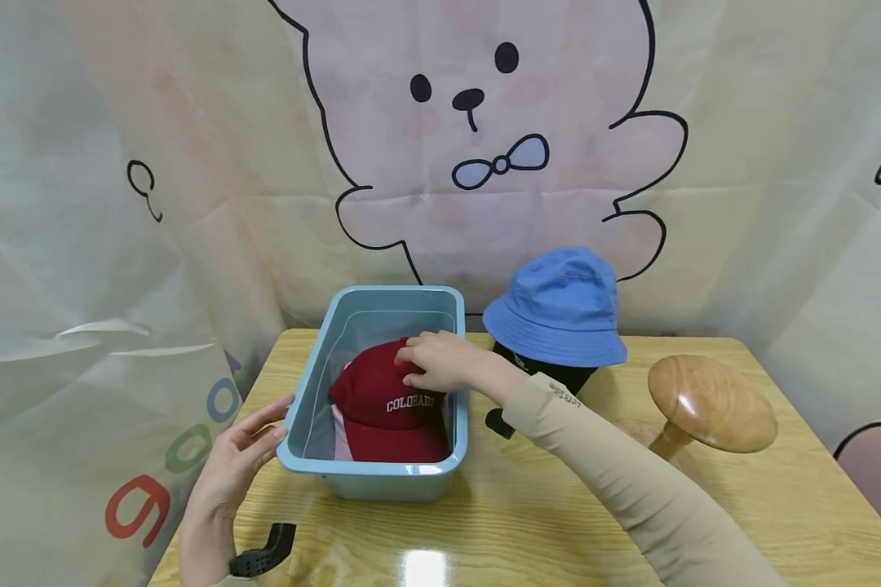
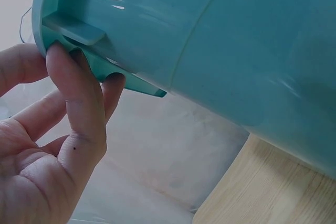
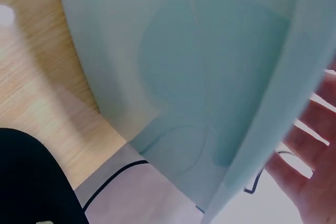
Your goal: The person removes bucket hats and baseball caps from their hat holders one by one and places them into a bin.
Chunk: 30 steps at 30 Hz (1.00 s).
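A light-blue plastic bin [image 1: 370,467] sits on the table. Inside it lies a dark red baseball cap [image 1: 392,391] lettered COLORADO, brim toward me, over some pale pink material [image 1: 342,436] that is mostly covered. My left hand [image 1: 238,456] pinches the bin's left rim; in the left wrist view its fingertips curl in under the rim's lip [image 2: 79,30]. Over the right rim reaches my right hand [image 1: 440,359], its loosely spread fingers at the crown of the cap. The bin wall [image 3: 184,77] hides the cap in the right wrist view, where the fingers [image 3: 315,119] look extended.
Right of the bin, a blue bucket hat [image 1: 561,310] sits on top of a black hat [image 1: 558,372], partly behind my right forearm. A wooden mushroom-shaped hat stand [image 1: 712,403] stands farther right. A printed cloth backdrop [image 1: 484,228] rises behind the wooden table [image 1: 529,522].
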{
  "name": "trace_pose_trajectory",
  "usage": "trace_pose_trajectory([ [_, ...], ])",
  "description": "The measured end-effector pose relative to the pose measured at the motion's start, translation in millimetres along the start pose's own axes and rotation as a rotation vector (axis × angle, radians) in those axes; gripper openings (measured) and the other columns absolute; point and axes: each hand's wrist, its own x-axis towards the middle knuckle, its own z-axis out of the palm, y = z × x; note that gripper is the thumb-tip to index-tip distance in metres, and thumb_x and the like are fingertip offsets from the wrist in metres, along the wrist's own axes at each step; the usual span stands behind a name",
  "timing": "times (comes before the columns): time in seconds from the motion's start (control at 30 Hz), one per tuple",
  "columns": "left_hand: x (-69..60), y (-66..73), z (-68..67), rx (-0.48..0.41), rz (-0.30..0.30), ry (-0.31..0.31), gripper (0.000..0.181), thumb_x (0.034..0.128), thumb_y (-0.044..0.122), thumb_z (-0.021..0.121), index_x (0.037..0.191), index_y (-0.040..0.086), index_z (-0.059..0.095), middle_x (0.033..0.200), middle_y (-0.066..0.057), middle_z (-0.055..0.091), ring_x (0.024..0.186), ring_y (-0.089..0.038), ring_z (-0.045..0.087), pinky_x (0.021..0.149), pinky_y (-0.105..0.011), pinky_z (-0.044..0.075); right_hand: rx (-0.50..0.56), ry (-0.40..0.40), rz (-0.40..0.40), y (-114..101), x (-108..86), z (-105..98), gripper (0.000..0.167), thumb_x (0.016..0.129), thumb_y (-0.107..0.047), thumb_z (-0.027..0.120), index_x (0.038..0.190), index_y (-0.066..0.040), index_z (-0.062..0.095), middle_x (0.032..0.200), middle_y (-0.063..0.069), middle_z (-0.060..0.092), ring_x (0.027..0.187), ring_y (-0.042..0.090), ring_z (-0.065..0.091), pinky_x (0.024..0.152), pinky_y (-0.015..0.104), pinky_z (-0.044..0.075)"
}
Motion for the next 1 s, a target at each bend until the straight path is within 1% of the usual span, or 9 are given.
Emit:
trace_pose_trajectory([
  [0.1, -0.1, -0.2, 0.6, -0.002, 0.004, -0.001, 0.044, 0.0978, 0.002, 0.051, 0.14, -0.005, 0.043, 0.117, 0.012, 0.061, 0.093, -0.001, 0.062, 0.08, -0.019, 0.054, 0.007, 0.048, -0.004, 4, -4.4, -4, 0.033, 0.095, -0.032, 0.059, 0.123, -0.015, 0.064, 0.12, 0.002, 0.064, 0.113, 0.021, 0.058, 0.095, 0.039, 0.048],
  [0.33, -0.7, 0.2, 1.0, -0.017, 0.006, 0.002, 0.043, 0.0976, 0.002, 0.051, 0.14, -0.004, 0.045, 0.116, 0.011, 0.062, 0.093, -0.002, 0.062, 0.08, -0.018, 0.054, -0.006, 0.102, -0.025, 11, -14.3, -10, 0.032, 0.095, -0.03, 0.058, 0.121, -0.014, 0.065, 0.116, 0.004, 0.065, 0.11, 0.022, 0.059, 0.091, 0.038, 0.05],
  [0.43, -0.6, 0.5, 1.4, -0.008, -0.004, 0.012, 0.043, 0.0975, 0.003, 0.051, 0.14, -0.003, 0.045, 0.116, 0.012, 0.062, 0.093, -0.001, 0.062, 0.08, -0.019, 0.054, -0.008, 0.139, -0.028, 14, -18.3, -12, 0.03, 0.095, -0.029, 0.059, 0.12, -0.013, 0.066, 0.115, 0.003, 0.066, 0.107, 0.021, 0.059, 0.089, 0.037, 0.051],
  [0.6, -0.2, 1.1, 2.1, -0.008, -0.003, 0.017, 0.043, 0.0972, 0.002, 0.052, 0.139, -0.003, 0.046, 0.116, 0.012, 0.062, 0.092, -0.002, 0.063, 0.08, -0.018, 0.054, -0.022, 0.203, -0.026, 19, -25.5, -17, 0.027, 0.095, -0.028, 0.058, 0.117, -0.014, 0.068, 0.114, 0.002, 0.066, 0.104, 0.019, 0.06, 0.086, 0.036, 0.051],
  [0.83, 0.1, 0.7, 1.7, -0.009, 0.005, 0.009, 0.043, 0.0974, 0.002, 0.051, 0.14, -0.003, 0.046, 0.115, 0.011, 0.062, 0.092, -0.002, 0.062, 0.08, -0.019, 0.054, -0.026, 0.233, 0.009, 26, -36.7, -26, 0.027, 0.095, -0.028, 0.058, 0.117, -0.016, 0.067, 0.114, 0.001, 0.066, 0.103, 0.018, 0.06, 0.087, 0.037, 0.05],
  [1.0, 0.0, 0.5, 1.1, -0.002, -0.002, 0.012, 0.043, 0.0976, 0.002, 0.051, 0.14, -0.003, 0.045, 0.116, 0.011, 0.061, 0.092, -0.002, 0.062, 0.08, -0.019, 0.054, -0.009, 0.276, 0.035, 31, -43.7, -32, 0.024, 0.095, -0.027, 0.059, 0.115, -0.017, 0.068, 0.113, 0.0, 0.066, 0.096, 0.018, 0.061, 0.08, 0.035, 0.051],
])
